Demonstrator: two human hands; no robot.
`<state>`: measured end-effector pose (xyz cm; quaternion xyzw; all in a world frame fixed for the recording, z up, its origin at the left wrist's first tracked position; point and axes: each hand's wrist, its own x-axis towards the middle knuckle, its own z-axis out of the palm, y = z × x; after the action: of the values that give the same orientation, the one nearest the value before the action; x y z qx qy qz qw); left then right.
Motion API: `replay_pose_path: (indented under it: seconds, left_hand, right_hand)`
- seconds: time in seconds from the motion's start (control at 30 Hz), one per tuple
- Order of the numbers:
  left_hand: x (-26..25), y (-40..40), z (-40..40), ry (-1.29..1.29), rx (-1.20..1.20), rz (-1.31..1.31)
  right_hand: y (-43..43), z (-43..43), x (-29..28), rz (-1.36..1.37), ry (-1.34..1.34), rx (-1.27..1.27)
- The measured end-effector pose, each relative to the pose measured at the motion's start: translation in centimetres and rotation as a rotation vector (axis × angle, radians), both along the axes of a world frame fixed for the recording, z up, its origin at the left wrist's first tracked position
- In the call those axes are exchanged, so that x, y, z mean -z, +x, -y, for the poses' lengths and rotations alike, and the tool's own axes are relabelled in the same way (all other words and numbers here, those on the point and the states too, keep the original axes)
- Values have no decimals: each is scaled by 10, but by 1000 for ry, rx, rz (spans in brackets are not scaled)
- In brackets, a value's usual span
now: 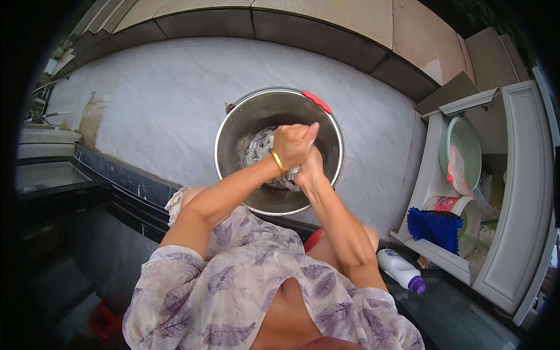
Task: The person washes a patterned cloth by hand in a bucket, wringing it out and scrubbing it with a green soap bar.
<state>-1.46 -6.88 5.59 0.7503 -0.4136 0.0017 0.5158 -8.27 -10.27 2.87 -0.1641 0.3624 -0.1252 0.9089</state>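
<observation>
Over the mouth of a stainless steel bucket (227, 153), my left hand (292, 143), with a gold bangle at its wrist, is clenched around a bunched cloth. Pressed close against it, my right hand (311, 167) is also closed on the cloth. A patterned grey and white wet-looking cloth (259, 148) hangs below my hands and lies crumpled in the bucket. The bail handle with its red grip (317, 102) rests along the far right rim. My fingers hide the part of the cloth they grip.
Grey tiles (166, 92) surround the bucket, with a stone ledge (315, 39) beyond. To the right, an open white cabinet (509, 175) holds a pale green basin (459, 131), a plastic pail (470, 218) and a blue cloth (435, 229). A white bottle with purple cap (399, 267) lies near my right elbow.
</observation>
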Motion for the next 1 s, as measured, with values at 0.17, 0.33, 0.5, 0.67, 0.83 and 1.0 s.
replay_pose_path:
  seconds: [0.17, 0.33, 0.5, 0.67, 0.83, 1.0]
  left_hand:
    - [-3, -36, -2, -24, 85, 138]
    - [32, 8, -13, 28, -8, 137]
    - [26, 57, 2, 98, -215, -689]
    - [-9, 75, -9, 344, 286, -733]
    - [-19, 60, -11, 289, 455, -654]
    - [-27, 42, -9, 203, 551, -724]
  right_hand:
    - [-14, 22, 17, 145, 68, -78]
    - [2, -1, -49, -352, -162, -158]
    - [-2, 31, -25, 75, 125, -197]
    - [1, 72, -17, -31, 44, -21]
    - [-13, 72, -57, -219, -979, -290]
    - [-15, 48, -68, -152, -1458, -508]
